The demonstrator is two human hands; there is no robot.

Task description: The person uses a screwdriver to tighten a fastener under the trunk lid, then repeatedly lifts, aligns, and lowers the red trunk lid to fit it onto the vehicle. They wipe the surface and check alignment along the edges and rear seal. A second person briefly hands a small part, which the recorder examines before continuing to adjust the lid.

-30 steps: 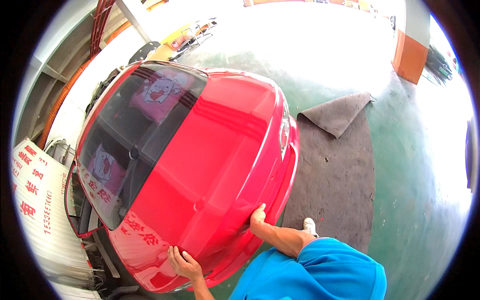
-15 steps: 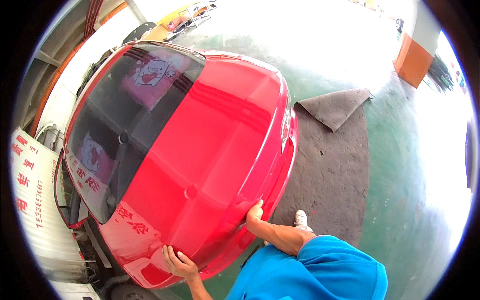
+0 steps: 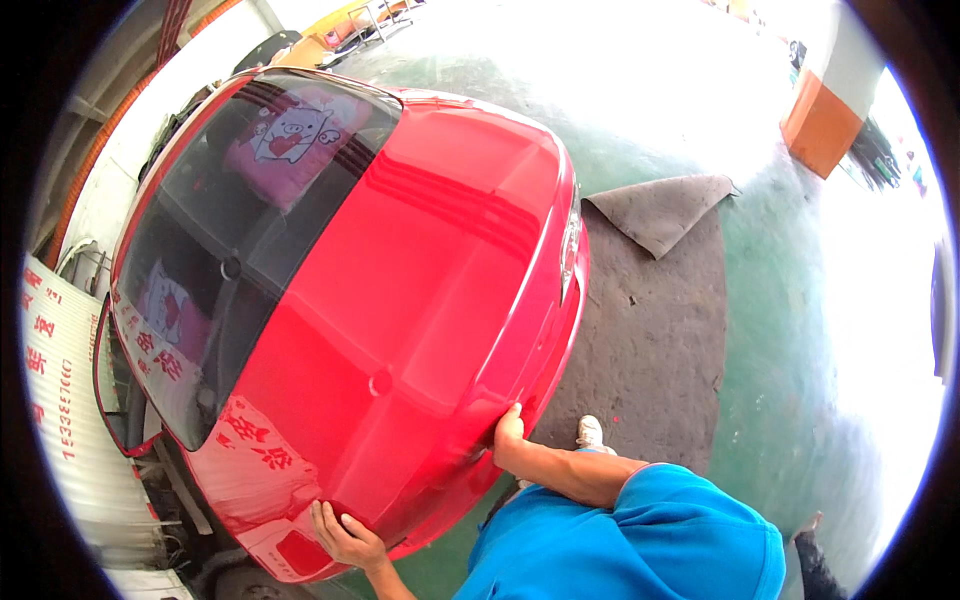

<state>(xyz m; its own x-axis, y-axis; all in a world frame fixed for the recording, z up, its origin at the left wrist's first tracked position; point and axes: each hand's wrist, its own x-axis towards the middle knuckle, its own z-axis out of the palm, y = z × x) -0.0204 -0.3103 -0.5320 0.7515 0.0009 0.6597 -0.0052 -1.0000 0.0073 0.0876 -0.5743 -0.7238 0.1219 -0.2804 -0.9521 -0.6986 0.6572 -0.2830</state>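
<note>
Where each grip (image 3: pixel 348 541) touches, bodywork (image 3: pixel 415 320) gleams.

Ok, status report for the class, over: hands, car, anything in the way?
Left hand on red car; right hand against its edge. Nothing visible between hands and car. Underfoot: grey mat, far corner folded over.

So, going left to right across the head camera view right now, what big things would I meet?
White corrugated panel with red lettering → red car → grey-brown mat with a folded corner → orange-and-white pillar.
</note>
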